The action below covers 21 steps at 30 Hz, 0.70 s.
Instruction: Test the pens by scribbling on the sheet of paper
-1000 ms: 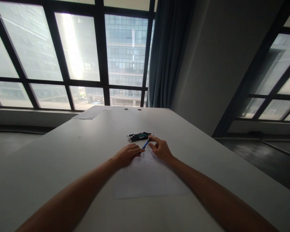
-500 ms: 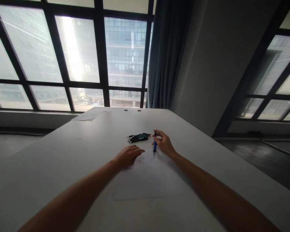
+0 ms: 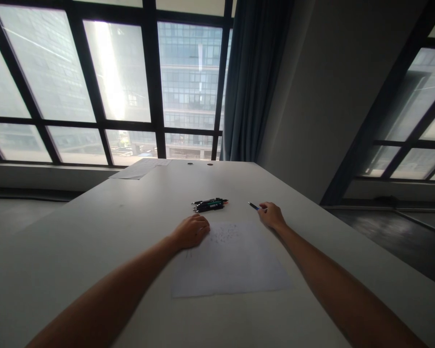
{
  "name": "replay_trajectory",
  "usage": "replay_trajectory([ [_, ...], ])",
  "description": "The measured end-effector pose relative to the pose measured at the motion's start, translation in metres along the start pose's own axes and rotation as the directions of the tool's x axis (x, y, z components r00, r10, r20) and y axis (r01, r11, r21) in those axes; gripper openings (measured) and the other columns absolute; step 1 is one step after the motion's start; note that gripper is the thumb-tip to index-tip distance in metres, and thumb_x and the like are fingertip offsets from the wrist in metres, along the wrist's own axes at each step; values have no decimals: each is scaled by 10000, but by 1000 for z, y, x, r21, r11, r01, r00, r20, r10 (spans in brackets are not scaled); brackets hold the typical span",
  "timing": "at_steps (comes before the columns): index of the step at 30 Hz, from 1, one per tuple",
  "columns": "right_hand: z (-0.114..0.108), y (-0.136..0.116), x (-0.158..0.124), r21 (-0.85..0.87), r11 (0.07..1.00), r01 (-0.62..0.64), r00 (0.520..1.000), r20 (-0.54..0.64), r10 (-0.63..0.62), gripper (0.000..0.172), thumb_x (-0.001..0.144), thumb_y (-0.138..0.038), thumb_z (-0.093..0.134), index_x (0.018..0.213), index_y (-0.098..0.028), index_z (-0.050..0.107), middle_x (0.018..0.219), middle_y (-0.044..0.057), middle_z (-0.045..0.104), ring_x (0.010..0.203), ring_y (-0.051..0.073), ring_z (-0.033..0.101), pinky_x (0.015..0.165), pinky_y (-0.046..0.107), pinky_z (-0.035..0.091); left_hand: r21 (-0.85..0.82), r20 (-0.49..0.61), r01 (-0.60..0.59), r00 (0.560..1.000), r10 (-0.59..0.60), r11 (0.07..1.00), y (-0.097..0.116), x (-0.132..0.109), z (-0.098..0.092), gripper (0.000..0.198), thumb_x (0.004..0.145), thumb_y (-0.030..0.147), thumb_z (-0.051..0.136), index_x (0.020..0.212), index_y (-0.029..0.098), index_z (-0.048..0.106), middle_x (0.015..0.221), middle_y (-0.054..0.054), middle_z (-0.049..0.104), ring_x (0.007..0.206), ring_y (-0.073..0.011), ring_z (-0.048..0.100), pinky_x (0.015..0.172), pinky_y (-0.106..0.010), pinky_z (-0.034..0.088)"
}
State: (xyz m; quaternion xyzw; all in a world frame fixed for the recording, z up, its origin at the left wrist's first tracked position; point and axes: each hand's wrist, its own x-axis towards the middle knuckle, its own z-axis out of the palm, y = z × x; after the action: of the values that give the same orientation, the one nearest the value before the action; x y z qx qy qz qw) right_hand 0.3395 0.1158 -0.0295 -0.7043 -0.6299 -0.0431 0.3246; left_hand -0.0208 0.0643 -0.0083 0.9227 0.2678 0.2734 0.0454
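Observation:
My left hand (image 3: 192, 231) rests palm down on the upper left edge of a white sheet of paper (image 3: 235, 270), with its fingers lying on the sheet and nothing visible in them. Small dark marks cover the sheet's upper part. Just right of the paper's top corner, my right hand (image 3: 272, 214) is closed on a blue pen (image 3: 254, 206). The pen lies low over the table, its dark end pointing up and left; the rest is hidden by the fingers. A bunch of mostly black pens (image 3: 209, 205) lies beyond the paper, between the two hands.
The long white table (image 3: 130, 212) runs away from me towards the windows. More papers (image 3: 136, 169) lie at its far left corner. Two round dark fittings sit near the far edge. A blue curtain (image 3: 248, 96) hangs behind.
My right hand has moved right, off the paper, and the pen has gone from upright to lying nearly flat. My left hand has shifted slightly left and its fingers have drawn in.

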Motion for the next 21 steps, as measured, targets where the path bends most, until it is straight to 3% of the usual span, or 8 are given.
replay_trajectory([
  [8, -5, -2, -2, -118, 993, 16, 1000, 19, -14, 287, 731, -112, 558, 988, -105, 686, 951, 109, 658, 852, 178, 602, 813, 249, 426, 2, -8, -15, 1000, 15, 1000, -2, 1, -1, 281, 930, 270, 426, 913, 182, 693, 953, -71, 697, 929, -183, 595, 876, -317, 480],
  [13, -8, -8, -6, -205, 978, -37, 999, 27, 43, 248, 827, -207, 517, 950, -120, 713, 1008, 124, 655, 903, 194, 605, 800, 258, 420, -8, -24, -13, 1000, 13, 1000, -5, -1, -3, 251, 911, 259, 455, 861, 192, 692, 893, -68, 687, 894, -176, 597, 847, -302, 483],
  [17, -16, -16, -11, -245, 965, -93, 994, 36, 105, 323, 885, -329, 472, 921, -126, 720, 1036, 147, 636, 894, 214, 605, 743, 278, 426, 23, -56, 13, 998, -12, 1000, -9, -2, -5, 214, 896, 268, 489, 857, 202, 690, 911, -66, 682, 900, -184, 594, 847, -317, 484],
  [21, -21, -38, -15, -209, 978, -16, 1000, -3, 16, 295, 888, -317, 485, 967, -143, 709, 1061, 124, 627, 988, 218, 573, 804, 280, 429, 49, -67, 106, 992, -103, 993, -15, -3, -6, 181, 870, 299, 537, 865, 217, 699, 964, -56, 683, 948, -202, 589, 873, -348, 480],
])
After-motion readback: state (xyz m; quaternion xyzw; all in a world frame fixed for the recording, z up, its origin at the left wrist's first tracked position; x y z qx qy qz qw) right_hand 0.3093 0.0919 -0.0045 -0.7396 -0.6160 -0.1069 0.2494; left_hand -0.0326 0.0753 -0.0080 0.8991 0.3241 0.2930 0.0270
